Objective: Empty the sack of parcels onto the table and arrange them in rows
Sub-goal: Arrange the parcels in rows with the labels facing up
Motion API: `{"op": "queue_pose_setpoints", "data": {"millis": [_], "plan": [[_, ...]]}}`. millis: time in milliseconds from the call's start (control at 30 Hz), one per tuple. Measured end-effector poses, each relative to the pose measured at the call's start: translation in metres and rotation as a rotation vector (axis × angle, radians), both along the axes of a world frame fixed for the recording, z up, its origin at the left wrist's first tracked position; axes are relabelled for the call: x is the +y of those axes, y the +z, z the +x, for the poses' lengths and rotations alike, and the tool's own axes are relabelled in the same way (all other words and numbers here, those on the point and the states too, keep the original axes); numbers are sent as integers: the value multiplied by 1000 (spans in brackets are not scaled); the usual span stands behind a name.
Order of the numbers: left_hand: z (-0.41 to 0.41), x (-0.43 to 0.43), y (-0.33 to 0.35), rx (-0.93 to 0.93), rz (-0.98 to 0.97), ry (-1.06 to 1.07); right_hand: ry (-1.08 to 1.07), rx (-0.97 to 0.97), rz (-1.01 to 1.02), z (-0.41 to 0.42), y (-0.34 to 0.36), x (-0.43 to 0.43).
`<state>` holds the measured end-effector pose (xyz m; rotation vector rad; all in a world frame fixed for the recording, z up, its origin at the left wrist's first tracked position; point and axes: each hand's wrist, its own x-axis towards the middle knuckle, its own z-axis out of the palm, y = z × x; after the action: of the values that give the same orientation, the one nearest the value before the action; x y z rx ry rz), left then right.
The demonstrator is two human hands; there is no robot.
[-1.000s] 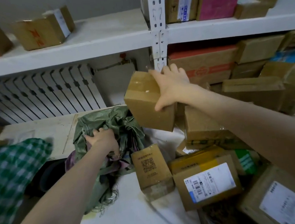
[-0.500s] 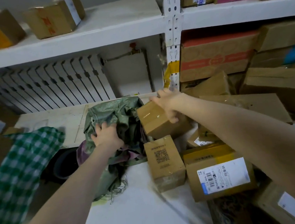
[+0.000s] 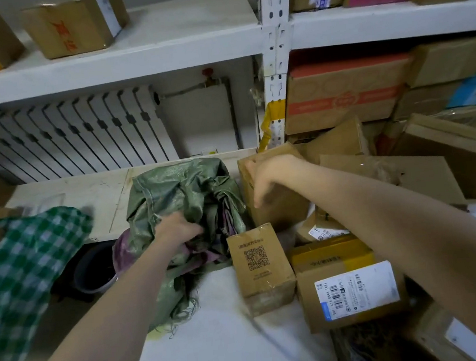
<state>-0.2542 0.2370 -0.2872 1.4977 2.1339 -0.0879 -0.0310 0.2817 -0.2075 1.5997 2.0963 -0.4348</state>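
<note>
In the head view, your left hand point(image 3: 177, 228) was dug into the crumpled green woven sack point(image 3: 178, 187), just left of the frame's middle, with the fingers curled round a bunch of its fabric. I judge you held it there to keep the slack bag from slipping off the white desk point(image 3: 220, 345) while the other hand worked. The sack lay collapsed with purple lining showing, so most parcels seemed to be out. Whether any remained inside could not be seen.

Your right hand point(image 3: 263, 177) was clamped over the top of a plain brown cardboard box point(image 3: 281, 211), fingers hooked over its upper edge and thumb down its near face. It stood the box upright at the sack's 3 o'clock, close against it, probably as the far end of a row.

At that box's 6 o'clock stood a small brown box with a QR code point(image 3: 258, 267). At the QR box's 3 o'clock, touching it, was a yellow-taped box with a white barcode label point(image 3: 349, 286).

A heap of loose brown cartons point(image 3: 408, 178) from 1 to 4 o'clock crowded the room a row would need. A dark round bin point(image 3: 95, 270) sat at 8 o'clock beside the desk edge, a green checked cloth point(image 3: 18, 264) at 9, and a white ribbed radiator point(image 3: 77, 133) at 11.
</note>
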Motion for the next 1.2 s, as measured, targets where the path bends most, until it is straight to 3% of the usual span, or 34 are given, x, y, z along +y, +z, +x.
{"op": "queue_pose_setpoints", "data": {"millis": [67,200,267,533,867,1200], "plan": [[10,-5,-11,-65,-86,-111,-16,35,12,1,-11,2],[17,-7,-28,69,-116,-198,-49,196,106,11,-16,-4],[20,-3,-21,138,-144,-126,-31,318,184,13,-11,-9],[99,2,59,241,164,-58,-103,718,282,71,24,-28],[282,-69,103,129,640,-123,-167,1083,397,212,40,-112],[447,-113,122,65,590,-301,-430,1142,605,372,32,-162]]}}
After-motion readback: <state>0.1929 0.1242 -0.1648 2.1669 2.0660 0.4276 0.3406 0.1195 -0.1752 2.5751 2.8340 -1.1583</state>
